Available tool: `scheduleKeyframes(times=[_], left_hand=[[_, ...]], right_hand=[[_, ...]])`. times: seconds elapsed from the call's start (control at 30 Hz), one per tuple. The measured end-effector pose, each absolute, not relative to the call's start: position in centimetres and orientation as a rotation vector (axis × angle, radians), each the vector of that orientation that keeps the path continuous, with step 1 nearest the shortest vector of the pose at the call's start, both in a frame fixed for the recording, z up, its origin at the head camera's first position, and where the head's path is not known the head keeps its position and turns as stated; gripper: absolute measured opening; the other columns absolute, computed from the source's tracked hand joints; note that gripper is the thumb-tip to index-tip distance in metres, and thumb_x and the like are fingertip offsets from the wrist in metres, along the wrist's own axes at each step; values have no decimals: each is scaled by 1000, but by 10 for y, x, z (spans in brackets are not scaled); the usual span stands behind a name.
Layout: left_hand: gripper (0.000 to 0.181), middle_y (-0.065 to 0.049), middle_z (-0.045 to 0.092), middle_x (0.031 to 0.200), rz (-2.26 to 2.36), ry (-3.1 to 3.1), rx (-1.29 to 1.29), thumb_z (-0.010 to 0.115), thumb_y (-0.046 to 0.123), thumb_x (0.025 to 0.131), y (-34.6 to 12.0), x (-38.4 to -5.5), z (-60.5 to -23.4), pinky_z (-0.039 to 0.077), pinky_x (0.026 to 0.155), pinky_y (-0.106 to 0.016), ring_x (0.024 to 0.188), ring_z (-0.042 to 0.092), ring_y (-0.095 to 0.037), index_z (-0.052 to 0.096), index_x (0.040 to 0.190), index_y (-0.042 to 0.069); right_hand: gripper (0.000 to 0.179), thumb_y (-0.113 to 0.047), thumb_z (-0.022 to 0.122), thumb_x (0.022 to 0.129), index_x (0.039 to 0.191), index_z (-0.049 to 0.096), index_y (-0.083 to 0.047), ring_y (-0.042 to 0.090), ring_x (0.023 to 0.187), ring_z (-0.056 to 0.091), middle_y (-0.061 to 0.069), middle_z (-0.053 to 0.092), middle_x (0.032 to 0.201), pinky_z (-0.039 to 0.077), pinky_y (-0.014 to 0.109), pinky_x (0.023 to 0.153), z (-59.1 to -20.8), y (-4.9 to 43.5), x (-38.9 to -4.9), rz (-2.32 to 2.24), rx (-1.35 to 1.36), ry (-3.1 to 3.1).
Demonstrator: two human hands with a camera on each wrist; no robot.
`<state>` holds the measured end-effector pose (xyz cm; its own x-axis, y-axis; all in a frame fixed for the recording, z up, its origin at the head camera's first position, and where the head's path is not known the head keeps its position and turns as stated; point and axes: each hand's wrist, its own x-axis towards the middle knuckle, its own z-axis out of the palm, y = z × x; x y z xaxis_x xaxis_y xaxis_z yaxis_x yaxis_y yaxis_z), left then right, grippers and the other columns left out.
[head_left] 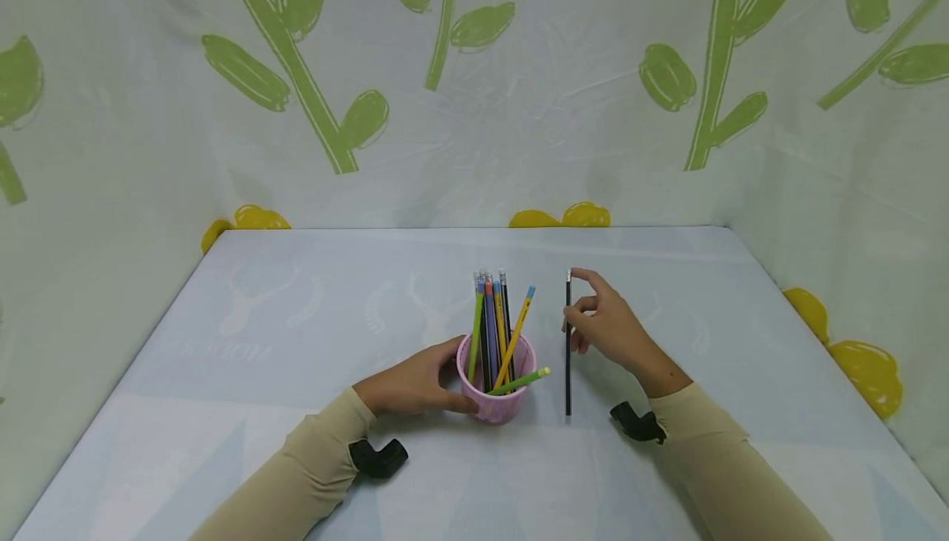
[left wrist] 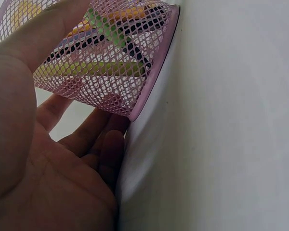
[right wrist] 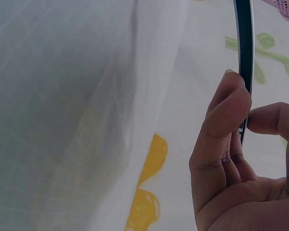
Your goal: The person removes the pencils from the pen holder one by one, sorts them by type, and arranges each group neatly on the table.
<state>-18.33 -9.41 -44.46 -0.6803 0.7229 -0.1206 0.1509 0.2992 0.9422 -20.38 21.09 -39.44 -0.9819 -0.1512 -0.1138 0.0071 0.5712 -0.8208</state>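
Observation:
My left hand [head_left: 417, 381] grips a pink mesh pencil cup [head_left: 495, 414] from its left side. In the left wrist view the thumb lies across the mesh [left wrist: 94, 79], with fingers beyond it. Several pencils stand in the cup, among them a purple one [head_left: 491, 343]. A yellow pencil [head_left: 516, 331] leans right, and a light green pencil [head_left: 522, 381] tilts low over the rim. To the right of the cup, my right hand [head_left: 610, 325] pinches a black pencil [head_left: 568, 372] held upright, index fingertip at its top end. The right wrist view shows its dark shaft [right wrist: 244, 43] between thumb and fingers.
A pale tabletop [head_left: 296, 459] with faint deer prints lies under both hands. White walls [head_left: 519, 137] with green leaf patterns enclose its back and sides. Black bands [head_left: 380, 459] sit at both wrists, over beige sleeves [head_left: 296, 475].

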Motion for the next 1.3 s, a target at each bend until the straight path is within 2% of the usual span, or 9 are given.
scheduleKeyframes(times=[0.23, 0.73, 1.3], left_hand=[[85, 15, 49, 148, 1380, 2044, 783, 85, 24, 79, -94, -183, -444, 23, 124, -40, 145, 36, -7, 39, 150, 32], [85, 16, 47, 149, 1375, 2053, 778, 85, 25, 79, -95, -182, -443, 23, 124, -40, 146, 35, -7, 38, 150, 32], [87, 16, 46, 150, 1346, 2088, 776, 85, 31, 78, -95, -182, -442, 23, 124, -43, 146, 35, -9, 37, 151, 33]], right_hand=[[73, -14, 58, 96, 158, 20, -18, 24, 57, 66, 13, 69, 92, 58, 35, 61, -398, 212, -206, -1334, -105, 2611], [74, -12, 64, 96, 158, 22, -16, 21, 60, 66, 14, 66, 93, 60, 35, 59, -406, 214, -211, -1246, -88, 2504], [73, -13, 70, 93, 155, 31, -11, 18, 56, 67, 9, 67, 87, 59, 33, 61, -411, 217, -208, -1103, -159, 2484]])
